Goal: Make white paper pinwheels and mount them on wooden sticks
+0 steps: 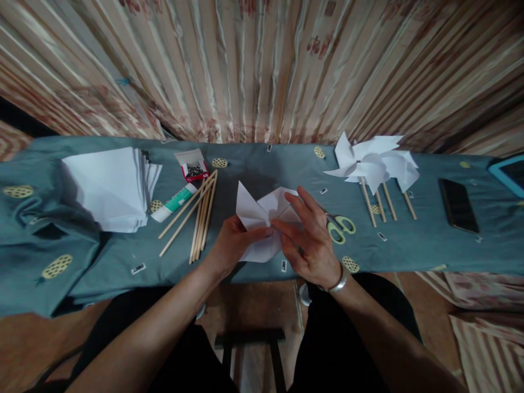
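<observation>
A white paper pinwheel (262,248) with partly folded blades is held over the front middle of the cloth. My left hand (235,240) grips it from the left, thumb pressed near its centre and fingers hidden underneath. From the right, my right hand (307,234) reaches over the paper, its index fingertip at the centre and the other fingers spread apart. Whether a small pin sits under that fingertip, I cannot tell. Green-handled scissors (341,228) lie just right of my right hand, their blades partly hidden behind it.
Left of the hands lie several wooden sticks (200,221), a glue stick (175,202), a red box of metal pins (194,168) and a paper stack (102,188). On the right are finished pinwheels (370,161), a phone (457,204) and a blue-edged device (510,173). A curtain (262,71) hangs behind.
</observation>
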A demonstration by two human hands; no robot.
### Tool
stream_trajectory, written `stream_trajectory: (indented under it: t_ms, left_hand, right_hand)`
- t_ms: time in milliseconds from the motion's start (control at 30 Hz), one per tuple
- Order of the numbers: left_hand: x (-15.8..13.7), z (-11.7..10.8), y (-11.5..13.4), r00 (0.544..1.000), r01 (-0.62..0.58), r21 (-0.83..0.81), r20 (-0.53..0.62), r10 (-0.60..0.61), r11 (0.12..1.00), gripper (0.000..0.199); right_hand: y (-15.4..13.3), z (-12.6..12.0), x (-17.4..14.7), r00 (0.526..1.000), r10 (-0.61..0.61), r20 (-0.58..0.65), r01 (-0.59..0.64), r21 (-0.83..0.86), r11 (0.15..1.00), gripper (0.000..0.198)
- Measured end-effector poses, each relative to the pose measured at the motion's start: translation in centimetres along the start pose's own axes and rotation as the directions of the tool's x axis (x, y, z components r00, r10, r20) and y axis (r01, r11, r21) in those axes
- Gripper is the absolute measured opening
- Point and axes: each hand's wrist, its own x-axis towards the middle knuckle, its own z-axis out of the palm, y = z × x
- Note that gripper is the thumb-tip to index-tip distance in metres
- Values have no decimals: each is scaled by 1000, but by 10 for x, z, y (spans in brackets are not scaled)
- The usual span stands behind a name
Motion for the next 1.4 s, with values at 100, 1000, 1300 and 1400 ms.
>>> stream_trajectory:
  t_ms: [100,1000,1300,1400]
  left_hand:
    - [2,-1,-4,999,-48,25,-8,48,999,30]
    - [0,1,1,983,-18,-67,-186,6,998,34]
    - [-12,-8,6,994,-58,-137,-105,44,989,35]
    - [-15,-19,21,976,-144,-121,-182,120,982,35]
  right_hand:
    - [-2,0,0,1000,-5,-3,5,19,1000,31]
    - [40,-15,2,841,511,-180,-440,321,838,29]
    - [53,7,-6,789,607,-91,-529,401,748,31]
    - [51,19,-8,789,612,-51,-554,373,744,29]
